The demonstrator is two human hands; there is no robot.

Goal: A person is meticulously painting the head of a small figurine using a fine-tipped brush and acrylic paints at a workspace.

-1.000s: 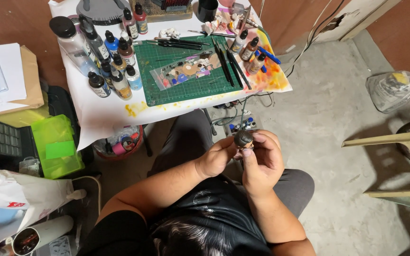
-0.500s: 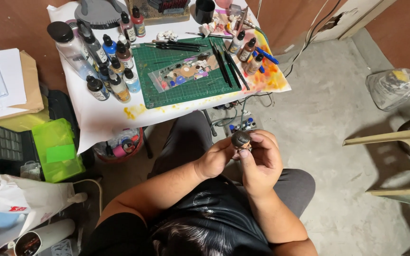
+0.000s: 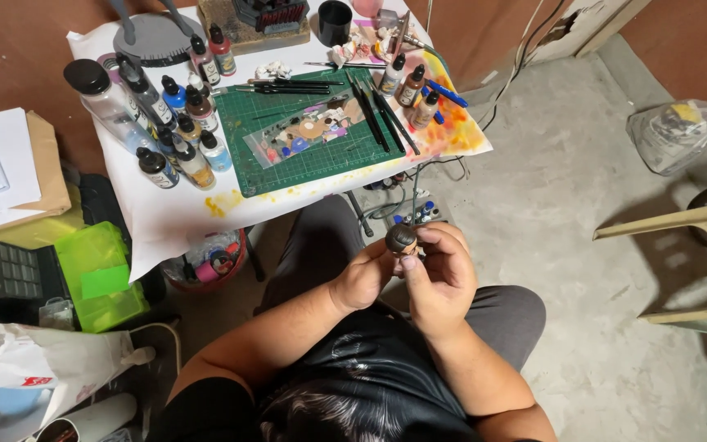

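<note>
Both hands hold one small round figurine head (image 3: 401, 238) with dark brown hair, raised above my lap. My left hand (image 3: 367, 277) grips it from the left side. My right hand (image 3: 442, 272) wraps around it from the right, fingers curled over the top. In front of me stands a small white-covered table (image 3: 165, 214) with a green cutting mat (image 3: 308, 135). On the mat lies a clear sheet with blobs of paint (image 3: 308, 131).
Several paint bottles (image 3: 175, 139) crowd the table's left side; brushes (image 3: 374, 106) and more bottles lie on the right. A red bucket (image 3: 210, 263) sits under the table, a green box (image 3: 104, 274) at left, a pale plastic chair (image 3: 697, 245) at right.
The hands stay together on the figurine head with only slight turning. The view has shifted a little.
</note>
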